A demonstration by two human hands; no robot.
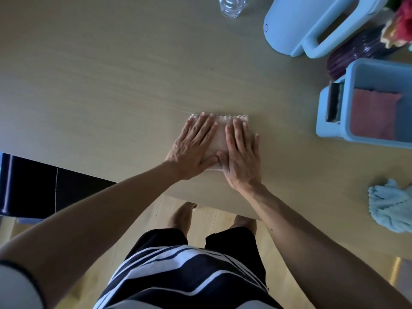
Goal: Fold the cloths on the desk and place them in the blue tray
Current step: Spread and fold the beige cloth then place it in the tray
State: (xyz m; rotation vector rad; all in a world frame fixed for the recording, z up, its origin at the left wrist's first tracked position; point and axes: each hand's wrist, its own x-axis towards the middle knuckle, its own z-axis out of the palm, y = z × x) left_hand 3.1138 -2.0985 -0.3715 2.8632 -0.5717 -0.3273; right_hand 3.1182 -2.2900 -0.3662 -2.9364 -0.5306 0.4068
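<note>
A folded beige cloth [219, 139] lies on the wooden desk [111, 85] near its front edge. My left hand [192, 148] and my right hand [242, 157] both press flat on top of it, fingers spread, covering most of it. Only its far fringe and a strip between the hands show. The blue tray [334, 130] stands at the right with a folded red cloth [372, 114] and a blue cloth [404, 123] inside. A crumpled light blue cloth [390, 206] sits on the desk at the right edge.
A light blue jug-like container [296, 25] lies at the back right beside a purple vase [354, 54] with flowers. A clear bottle [231, 5] stands at the back. The desk's front edge runs just below my wrists.
</note>
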